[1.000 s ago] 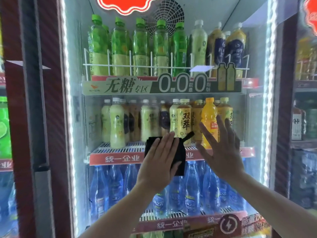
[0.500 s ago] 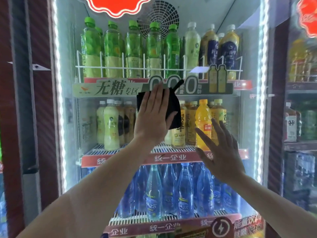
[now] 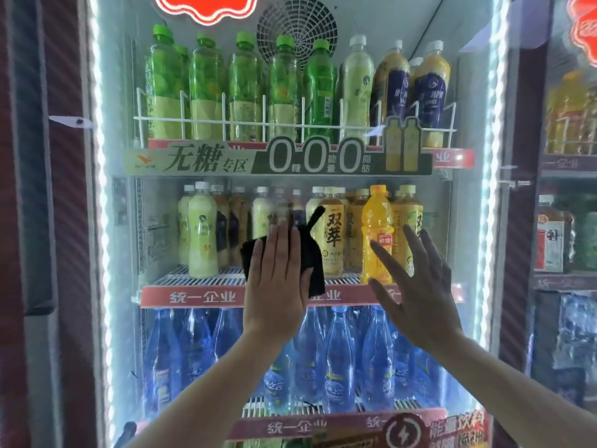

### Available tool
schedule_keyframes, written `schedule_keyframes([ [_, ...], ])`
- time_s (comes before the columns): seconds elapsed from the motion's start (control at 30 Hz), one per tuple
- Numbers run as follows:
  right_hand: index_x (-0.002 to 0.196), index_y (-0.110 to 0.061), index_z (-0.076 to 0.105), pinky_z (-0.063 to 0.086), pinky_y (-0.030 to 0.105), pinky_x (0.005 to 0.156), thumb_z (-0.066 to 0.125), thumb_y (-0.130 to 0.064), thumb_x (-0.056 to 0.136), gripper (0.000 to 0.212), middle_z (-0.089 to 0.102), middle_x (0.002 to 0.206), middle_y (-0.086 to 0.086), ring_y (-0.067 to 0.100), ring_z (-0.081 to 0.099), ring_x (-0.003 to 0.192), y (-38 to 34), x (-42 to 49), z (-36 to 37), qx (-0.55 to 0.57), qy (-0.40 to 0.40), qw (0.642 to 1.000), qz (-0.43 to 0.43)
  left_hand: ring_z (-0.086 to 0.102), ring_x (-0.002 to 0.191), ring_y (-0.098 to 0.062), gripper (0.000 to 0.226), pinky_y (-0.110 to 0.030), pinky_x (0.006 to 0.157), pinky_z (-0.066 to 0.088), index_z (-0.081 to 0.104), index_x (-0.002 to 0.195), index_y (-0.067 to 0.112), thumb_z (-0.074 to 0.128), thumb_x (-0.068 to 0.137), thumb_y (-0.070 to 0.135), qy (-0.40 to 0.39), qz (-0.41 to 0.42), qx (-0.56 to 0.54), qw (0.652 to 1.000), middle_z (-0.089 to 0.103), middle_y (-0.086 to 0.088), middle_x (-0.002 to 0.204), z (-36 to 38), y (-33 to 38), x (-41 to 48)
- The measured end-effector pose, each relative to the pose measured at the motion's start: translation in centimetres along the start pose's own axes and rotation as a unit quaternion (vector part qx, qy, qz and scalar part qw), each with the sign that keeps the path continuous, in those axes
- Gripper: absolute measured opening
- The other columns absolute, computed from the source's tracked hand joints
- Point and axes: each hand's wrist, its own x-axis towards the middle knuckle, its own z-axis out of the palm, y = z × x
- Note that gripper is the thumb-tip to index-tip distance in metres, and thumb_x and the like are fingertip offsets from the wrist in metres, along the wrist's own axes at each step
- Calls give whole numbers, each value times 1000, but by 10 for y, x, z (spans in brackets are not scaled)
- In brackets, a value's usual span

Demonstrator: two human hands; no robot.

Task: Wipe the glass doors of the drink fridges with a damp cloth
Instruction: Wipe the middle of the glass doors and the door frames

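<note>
— Black cloth lies flat on the glass door. We have it under our left hand, level with the middle shelf of the fridge.

— Yes, and our fingers there are straight and close together, with the palm pushing the cloth against the pane. Nothing is curled round it. One narrow tail of the cloth pokes up past our fingertips, and a dark edge shows on each side of the hand.

— Where do we have the right hand?

— Raised just to the right of the left one, fingers spread wide and straight, holding nothing. We cannot tell whether it touches the glass.

— Past its fingers we make out an orange bottle inside. A yellow tea bottle stands just right of the cloth.

— Above those we see a row of green bottles behind a white wire rail. Under the rail hangs a shelf sign with three big zeros.

— Below, blue bottles fill the lower shelf, partly hidden by our forearms.

— White light strips run down both sides of the door, and a round fan grille sits high on the back wall.

— To our right stands another fridge, its bottles too blurred for us to read.
</note>
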Motion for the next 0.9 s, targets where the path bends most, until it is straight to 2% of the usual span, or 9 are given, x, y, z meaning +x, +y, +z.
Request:
schedule_keyframes([
  [0.2, 150, -31, 43, 23, 57, 117, 46, -49, 96, 57, 20, 164, 15, 37, 10, 152, 7, -4, -2, 10, -8, 1000, -20, 13, 152, -34, 59, -48, 123, 12, 19, 154, -3, 18, 108, 34, -33, -23, 3, 999, 12, -21, 163, 2, -5, -55],
  [0.27, 149, -30, 44, 23, 57, 117, 47, -49, 96, 56, 19, 164, 15, 37, 10, 153, 10, -7, -3, 15, -15, 999, -34, 15, 151, -34, 61, -48, 123, 14, 17, 155, -2, 20, 107, 36, -52, -4, 8, 999, 14, -21, 163, -3, -13, -59],
  [0.37, 148, -32, 46, 25, 59, 117, 51, -48, 94, 56, 18, 164, 13, 37, 11, 152, 16, -8, -6, 21, -28, 998, -45, 13, 152, -31, 64, -46, 124, 11, 14, 156, 2, 19, 107, 43, -61, 46, 18, 997, 12, -19, 163, -14, -27, -32],
  [0.5, 150, -37, 39, 21, 57, 118, 47, -51, 94, 58, 16, 165, 12, 36, 11, 153, 25, -7, -17, 21, -33, 998, -55, 2, 153, -25, 70, -41, 125, 3, 9, 158, 6, 15, 104, 51, -50, 27, 3, 998, 2, -14, 164, -33, -34, 65],
  [0.63, 151, -38, 37, 22, 57, 117, 50, -52, 92, 62, 13, 166, 10, 36, 10, 153, 40, -7, -26, 26, -24, 999, -37, -6, 153, -22, 71, -36, 123, -8, 1, 158, 7, 7, 103, 52, -65, 45, 9, 997, -4, -11, 166, -44, -13, 131],
  [0.77, 151, -36, 38, 24, 58, 116, 48, -57, 92, 63, 15, 165, 14, 38, 14, 152, 55, -6, -23, 22, 3, 1000, -5, -3, 153, -26, 68, -41, 125, -2, 2, 157, 1, 7, 105, 45, -25, -12, 14, 1000, -2, -15, 165, -24, 19, 117],
  [0.9, 153, -35, 34, 24, 59, 117, 43, -59, 95, 64, 11, 166, 13, 37, 12, 152, 63, -8, -14, 14, -5, 1000, -7, -2, 153, -27, 66, -44, 125, 3, 4, 156, 0, 12, 105, 41, -14, -32, -4, 999, -1, -17, 165, -8, 48, 81],
])
